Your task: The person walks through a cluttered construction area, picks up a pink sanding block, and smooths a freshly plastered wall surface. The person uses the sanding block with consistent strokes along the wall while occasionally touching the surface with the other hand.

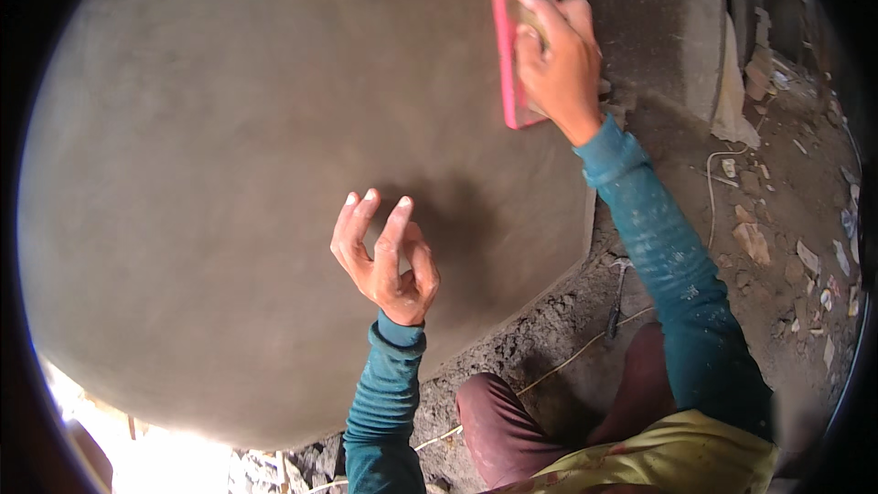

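Observation:
A pink-edged plastering float (507,64) lies against the smooth grey plastered wall (219,165), close to the wall's right edge. Wrapped round its grip is my right hand (562,64), slightly blurred, the thumb reaching along the top. My left hand (389,261) is lower and further left, in front of the same wall, holding nothing. Its fingers are loosely bent and spread apart, and a soft shadow falls on the plaster beside it. Whether its fingertips touch the wall, I cannot tell.
A hammer (617,300) lies on the dirt by the wall's foot. A pale cord (569,359) runs across the ground near my knees. Rubble and broken chunks (752,243) litter the right side. Beyond the wall's edge stands a darker recessed surface (636,23).

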{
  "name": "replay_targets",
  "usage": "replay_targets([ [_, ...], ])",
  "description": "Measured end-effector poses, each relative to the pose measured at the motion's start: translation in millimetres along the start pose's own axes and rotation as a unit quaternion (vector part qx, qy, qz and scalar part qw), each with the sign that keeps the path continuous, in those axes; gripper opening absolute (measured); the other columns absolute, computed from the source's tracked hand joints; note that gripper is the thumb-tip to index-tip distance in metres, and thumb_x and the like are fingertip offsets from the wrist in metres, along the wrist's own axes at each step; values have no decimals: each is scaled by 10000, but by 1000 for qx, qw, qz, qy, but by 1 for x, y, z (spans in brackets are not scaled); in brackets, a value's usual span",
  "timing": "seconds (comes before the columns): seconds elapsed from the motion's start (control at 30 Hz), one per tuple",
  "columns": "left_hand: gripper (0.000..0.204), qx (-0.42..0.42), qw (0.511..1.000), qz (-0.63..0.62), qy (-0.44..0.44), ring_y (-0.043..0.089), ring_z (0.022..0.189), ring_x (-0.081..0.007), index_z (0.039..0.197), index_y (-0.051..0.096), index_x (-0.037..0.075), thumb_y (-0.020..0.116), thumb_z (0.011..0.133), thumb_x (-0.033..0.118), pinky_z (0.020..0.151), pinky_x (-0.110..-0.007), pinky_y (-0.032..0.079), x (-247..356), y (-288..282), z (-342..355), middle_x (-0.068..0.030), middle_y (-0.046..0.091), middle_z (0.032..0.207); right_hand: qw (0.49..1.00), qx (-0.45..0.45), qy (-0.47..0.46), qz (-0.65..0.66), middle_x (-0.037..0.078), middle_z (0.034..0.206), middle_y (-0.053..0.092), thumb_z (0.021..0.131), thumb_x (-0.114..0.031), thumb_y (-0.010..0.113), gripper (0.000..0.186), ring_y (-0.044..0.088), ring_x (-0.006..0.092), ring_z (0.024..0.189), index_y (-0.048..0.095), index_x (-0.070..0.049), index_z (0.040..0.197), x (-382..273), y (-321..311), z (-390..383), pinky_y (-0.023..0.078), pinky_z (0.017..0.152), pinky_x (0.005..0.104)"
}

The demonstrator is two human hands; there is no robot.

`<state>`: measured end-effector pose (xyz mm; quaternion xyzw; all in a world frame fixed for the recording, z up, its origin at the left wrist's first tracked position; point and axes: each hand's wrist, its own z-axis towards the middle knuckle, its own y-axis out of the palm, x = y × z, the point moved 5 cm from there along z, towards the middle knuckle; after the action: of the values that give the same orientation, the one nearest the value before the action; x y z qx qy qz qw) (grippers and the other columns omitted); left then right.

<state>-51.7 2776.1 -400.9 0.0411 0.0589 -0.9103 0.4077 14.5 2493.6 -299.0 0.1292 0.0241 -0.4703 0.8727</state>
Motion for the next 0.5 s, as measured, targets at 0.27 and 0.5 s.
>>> replay_targets([
  [0.27,442,29,991,-134,3,628,1272,-424,1178,763,19,628,779,-114,1056,-520,540,12,-4,-15,-210,662,1349,995,-74,-45,-39,140,1097,602,952,-53,631,487,667,302,934,729,-194,1407,5,-16,-80,562,799,452],
  [0.5,426,-26,970,-233,-71,663,1162,-386,1173,767,-6,608,785,-85,989,-487,558,21,23,-44,-236,682,1296,987,-150,-60,-22,161,1106,602,929,-40,642,502,640,333,1006,727,-163,1409,-29,2,-106,551,854,453],
])
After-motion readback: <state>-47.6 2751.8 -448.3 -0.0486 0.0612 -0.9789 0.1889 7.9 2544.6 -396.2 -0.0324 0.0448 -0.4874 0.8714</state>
